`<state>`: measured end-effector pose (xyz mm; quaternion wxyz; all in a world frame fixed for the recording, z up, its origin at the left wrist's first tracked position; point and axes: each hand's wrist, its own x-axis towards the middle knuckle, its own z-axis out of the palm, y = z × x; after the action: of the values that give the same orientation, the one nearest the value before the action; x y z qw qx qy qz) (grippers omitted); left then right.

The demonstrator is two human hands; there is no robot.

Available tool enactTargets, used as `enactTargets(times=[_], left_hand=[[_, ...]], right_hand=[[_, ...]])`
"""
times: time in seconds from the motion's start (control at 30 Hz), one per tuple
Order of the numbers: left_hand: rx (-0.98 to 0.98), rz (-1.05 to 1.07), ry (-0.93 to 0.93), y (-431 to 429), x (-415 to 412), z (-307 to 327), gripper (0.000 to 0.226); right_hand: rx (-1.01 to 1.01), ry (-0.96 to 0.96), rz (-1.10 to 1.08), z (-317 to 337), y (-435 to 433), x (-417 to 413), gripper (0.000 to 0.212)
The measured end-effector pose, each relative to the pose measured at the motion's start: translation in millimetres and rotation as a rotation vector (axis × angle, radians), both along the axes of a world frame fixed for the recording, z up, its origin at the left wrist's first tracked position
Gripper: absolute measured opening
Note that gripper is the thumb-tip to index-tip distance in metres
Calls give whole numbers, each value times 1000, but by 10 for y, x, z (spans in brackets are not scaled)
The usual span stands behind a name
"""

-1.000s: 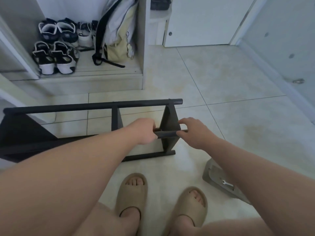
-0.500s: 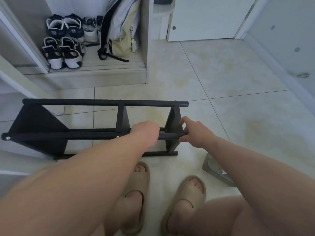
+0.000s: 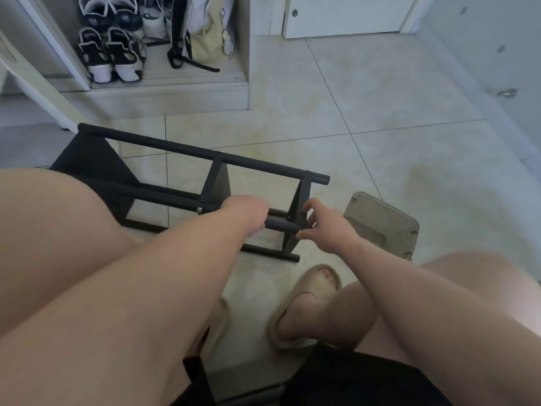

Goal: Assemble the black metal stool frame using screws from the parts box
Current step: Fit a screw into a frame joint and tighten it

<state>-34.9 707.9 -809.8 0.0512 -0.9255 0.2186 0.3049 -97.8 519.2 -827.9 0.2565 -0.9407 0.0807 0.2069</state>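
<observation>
Black metal stool frame [image 3: 205, 155] is sitting on the tile floor [image 3: 409, 159] in front of me. My left hand [image 3: 246, 213] is wrapping tightly around its near bar [image 3: 281, 224]; my right hand [image 3: 325, 227] is pinching that bar's end with curled fingers. Parts box [image 3: 386, 218] is lying just beside my right hand.

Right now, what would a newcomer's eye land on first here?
A long black metal frame sits on the tiled floor at centre, with both hands on its near bar: the left hand grips it, the right hand pinches its end. Next come the sneakers in the open cabinet, upper left.
</observation>
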Motion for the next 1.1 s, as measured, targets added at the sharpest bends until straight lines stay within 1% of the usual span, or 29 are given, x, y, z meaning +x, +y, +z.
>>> enactTargets(times=[0.1,0.23,0.33,0.4,0.47,0.53,0.63,0.73,0.83,0.93,1.1], left_hand=[[-17,-9,43,32,-18,-57,37],[-34,-59,69,172,-86,-85,26],[-13,-95,85,261,-191,-78,27],[-23,-109,76,296,-235,-83,30],[-47,-104,60,314,-251,-91,29],[-79,-73,66,307,-246,-95,25],[-101,-19,78,293,-238,-108,17],[-103,17,93,273,-215,-139,12],[-122,51,135,248,-143,-161,29],[-156,93,153,222,-58,-214,38],[-132,119,117,166,20,-298,35]], right_hand=[[9,23,8,30,-18,-39,53],[29,33,25,34,73,-204,57],[72,58,24,12,140,-344,66],[85,71,28,-6,160,-364,82],[49,52,40,-12,167,-346,105],[-93,12,81,-19,157,-322,123],[-267,-8,166,-38,111,-276,138],[-378,7,270,-64,38,-187,147],[-460,33,341,-80,-5,-91,155],[-439,53,358,-109,-33,-44,156],[-435,26,391,-120,-61,-9,154]])
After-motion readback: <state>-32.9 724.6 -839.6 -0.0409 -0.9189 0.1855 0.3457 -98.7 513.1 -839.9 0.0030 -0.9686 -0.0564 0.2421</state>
